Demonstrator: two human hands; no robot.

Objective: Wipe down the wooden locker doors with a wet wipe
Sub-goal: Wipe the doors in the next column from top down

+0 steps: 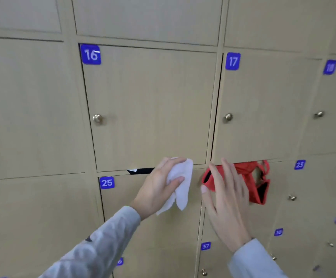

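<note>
In the head view, the left hand (159,183) pinches a white wet wipe (180,185) at the low middle, by the bottom edge of locker door 16 (149,105). The right hand (226,195), fingers straight, rests on a red pouch (260,187) hanging out under door 17 (263,109). I think flat, slow strokes across the door work best, going round the knob (97,118). Blue tags read 16, 17, 25, 23, 37.

— We see pale matt wood-grain locker doors (149,105) with shiny brass-coloured metal knobs (97,118).
— And we note glossy blue number plates (90,54), a soft white wipe (180,183), red cloth (258,189).
</note>
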